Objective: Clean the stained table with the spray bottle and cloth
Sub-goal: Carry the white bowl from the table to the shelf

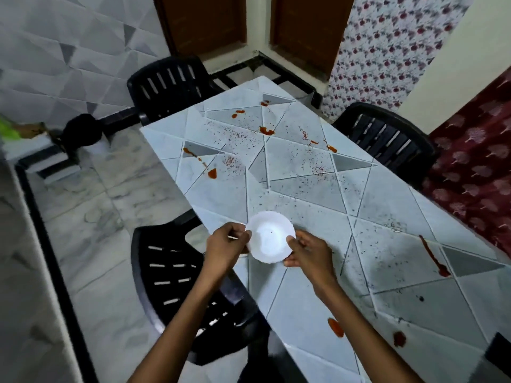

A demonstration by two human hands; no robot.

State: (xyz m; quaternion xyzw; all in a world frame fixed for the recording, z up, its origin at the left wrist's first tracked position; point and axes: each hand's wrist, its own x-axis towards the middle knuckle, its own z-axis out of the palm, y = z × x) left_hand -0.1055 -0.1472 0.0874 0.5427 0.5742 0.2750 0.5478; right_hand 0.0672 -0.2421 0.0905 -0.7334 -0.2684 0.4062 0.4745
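The table [304, 299] runs from lower right to upper centre; its grey triangle-patterned top carries red-orange stains [432, 257] and dark specks. A near chair [171, 272] stands at its left edge, a far chair [168, 84] at its end, a side chair [387, 139] at its right edge. A white plate [269, 237] is at the table's near left edge. The left hand [225, 244] pinches its left rim with curled fingers; the right hand [309, 252] pinches its right rim.
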